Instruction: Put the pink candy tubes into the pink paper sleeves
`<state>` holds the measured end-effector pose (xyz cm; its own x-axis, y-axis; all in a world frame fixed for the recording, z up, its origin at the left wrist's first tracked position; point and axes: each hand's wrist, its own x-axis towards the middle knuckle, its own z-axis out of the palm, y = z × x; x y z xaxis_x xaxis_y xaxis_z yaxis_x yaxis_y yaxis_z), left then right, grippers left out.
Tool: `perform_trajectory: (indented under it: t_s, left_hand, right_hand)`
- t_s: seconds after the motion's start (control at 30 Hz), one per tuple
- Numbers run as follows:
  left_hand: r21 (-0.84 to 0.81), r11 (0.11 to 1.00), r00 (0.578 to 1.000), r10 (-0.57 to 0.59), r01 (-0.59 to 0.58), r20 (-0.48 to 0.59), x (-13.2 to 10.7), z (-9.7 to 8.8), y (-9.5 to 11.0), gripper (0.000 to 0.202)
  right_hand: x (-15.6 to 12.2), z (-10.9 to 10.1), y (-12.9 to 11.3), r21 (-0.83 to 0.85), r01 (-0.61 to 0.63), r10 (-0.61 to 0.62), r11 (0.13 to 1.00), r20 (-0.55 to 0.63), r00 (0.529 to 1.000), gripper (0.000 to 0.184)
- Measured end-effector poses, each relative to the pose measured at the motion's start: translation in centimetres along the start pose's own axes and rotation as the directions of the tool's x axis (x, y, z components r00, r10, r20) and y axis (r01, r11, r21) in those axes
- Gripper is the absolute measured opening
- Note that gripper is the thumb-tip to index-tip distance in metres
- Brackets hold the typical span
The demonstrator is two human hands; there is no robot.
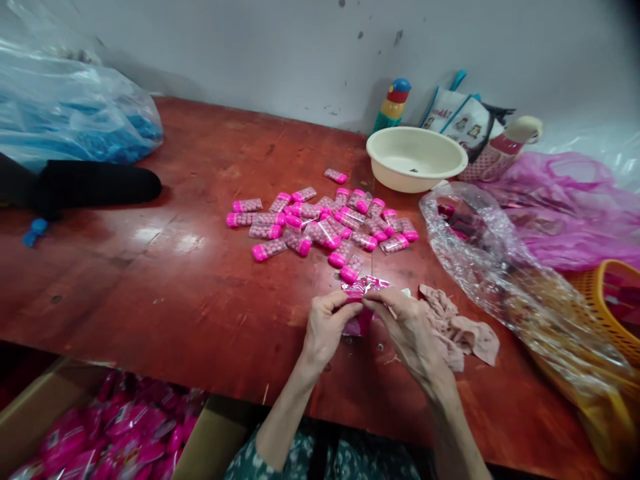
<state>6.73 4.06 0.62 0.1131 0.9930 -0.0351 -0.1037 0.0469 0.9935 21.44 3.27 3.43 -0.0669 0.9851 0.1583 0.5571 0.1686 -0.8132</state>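
My left hand [325, 327] and my right hand [407, 327] meet near the table's front edge, fingers pinched on a small shiny pink plastic packet [356, 291]. Both thumbs and forefingers grip its upper part, and its lower part shows between the hands. What is inside the packet I cannot make out. Just beyond it lies a loose heap of clear little containers [320, 233] with bright pink caps and small pinkish beads inside. By my right hand is a crumpled beige cloth [470, 337].
A cream basin [417, 143] stands at the back right, near a colourful bottle [393, 107]. Clear plastic wrap [480, 247], a pink bag [555, 193] and an orange basket [600, 300] crowd the right. A box of pink packets [120, 427] sits below the table's left edge; a blue-filled bag [75, 107] is far left.
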Motion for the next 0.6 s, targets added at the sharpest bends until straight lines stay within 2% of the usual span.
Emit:
perform_trajectory:
  t_s: [0.1, 0.17, 0.23, 0.37, 0.47, 0.6]
  left_hand:
    - [-0.217, 0.973, 0.988, -0.107, 0.081, -0.109, -0.3, 0.2, 0.0, 0.011]
    - [-0.341, 0.934, 0.971, -0.172, 0.108, -0.164, -0.5, 0.2, -0.1, 0.009]
    - [-0.444, 0.887, 0.954, -0.234, 0.13, -0.189, -0.6, 0.0, -0.1, 0.01]
    - [-0.583, 0.794, 0.931, -0.326, 0.174, -0.166, -0.6, -0.7, 0.0, 0.012]
    - [-0.642, 0.743, 0.93, -0.346, 0.188, -0.128, -0.7, -1.2, 0.2, 0.013]
    - [-0.693, 0.703, 0.922, -0.357, 0.16, -0.15, -0.9, -1.2, 0.0, 0.015]
  right_hand:
    - [-0.9, 1.6, -0.1, 0.128, -0.105, 0.111, 0.986, -0.042, 0.993, 0.022]
    - [-1.7, 3.2, -0.2, 0.286, -0.21, 0.208, 0.935, 0.036, 0.977, 0.022]
    - [-2.5, 4.7, -0.5, 0.363, -0.268, 0.261, 0.892, 0.071, 0.963, 0.022]
    - [-2.8, 6.1, -1.1, 0.379, -0.272, 0.27, 0.884, 0.059, 0.961, 0.031]
    - [-2.2, 5.9, -1.0, 0.377, -0.261, 0.252, 0.889, 0.076, 0.965, 0.033]
    - [-2.0, 5.9, -0.9, 0.33, -0.254, 0.265, 0.909, 0.013, 0.964, 0.036]
